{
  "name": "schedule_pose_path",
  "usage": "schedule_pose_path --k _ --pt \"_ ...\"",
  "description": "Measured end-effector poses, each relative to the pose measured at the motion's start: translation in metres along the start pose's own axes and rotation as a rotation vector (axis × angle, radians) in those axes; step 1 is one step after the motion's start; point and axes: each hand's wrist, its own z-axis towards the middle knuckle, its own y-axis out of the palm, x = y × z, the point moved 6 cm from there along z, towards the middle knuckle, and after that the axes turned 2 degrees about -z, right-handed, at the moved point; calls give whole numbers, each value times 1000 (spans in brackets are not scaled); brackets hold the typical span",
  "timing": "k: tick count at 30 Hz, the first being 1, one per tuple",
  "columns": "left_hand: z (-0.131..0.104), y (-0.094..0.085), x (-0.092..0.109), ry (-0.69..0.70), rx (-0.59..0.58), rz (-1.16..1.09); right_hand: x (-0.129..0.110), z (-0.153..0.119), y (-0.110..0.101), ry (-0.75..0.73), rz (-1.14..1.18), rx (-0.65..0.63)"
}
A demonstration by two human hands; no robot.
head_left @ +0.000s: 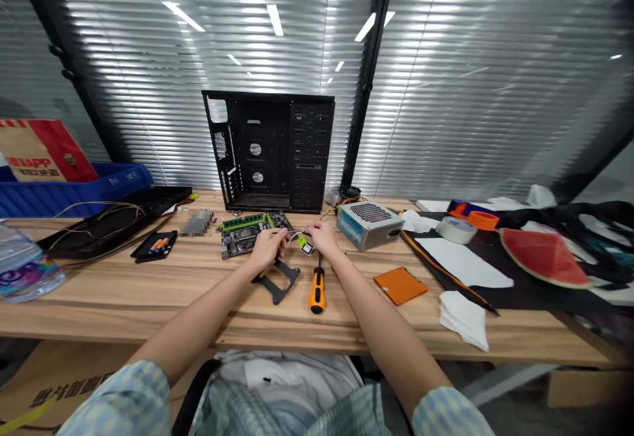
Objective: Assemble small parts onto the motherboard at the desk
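Observation:
My left hand [269, 249] is closed on one end of a thin pale cable [296, 234], between a green circuit board [240, 238] and a black bracket [280, 282]. Close on its right, my right hand [323, 238] has its fingers pinched at the cable's other end; what the fingertips hold is too small to make out. Between the hands lies a small green and white item [306, 246]. An orange and black screwdriver [317, 290] rests below my right hand, its shaft pointing away from me.
Behind the hands stands an open black computer case [267, 152]. A power supply box [369, 223] and an orange plate [400, 285] are at the right, with white tape [456, 230] and papers beyond. At the left are a small black tray [155, 246], a blue bin [74, 195] and a bottle [27, 264].

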Motion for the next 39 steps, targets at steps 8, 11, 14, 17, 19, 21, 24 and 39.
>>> schedule_pose_path --k 8,11,14,17,19,21,24,39 --pt "-1 2 4 -17 8 -142 11 3 11 183 159 -130" --pt "2 1 0 -48 2 -206 12 1 9 203 178 -142" --pt "5 0 -3 -71 11 -283 11 0 6 167 159 -135" --pt "5 -2 -5 -90 28 -345 9 0 3 120 117 -116" --pt "5 -3 -5 -105 36 -364 9 0 1 97 88 -89" --pt "5 -4 -5 -123 43 -366 6 0 -2 70 74 -51" --pt "6 -4 -6 -139 44 -373 -1 0 -6 18 92 2" --pt "6 -5 -9 -230 34 -444 -25 -16 14 -144 320 -287"
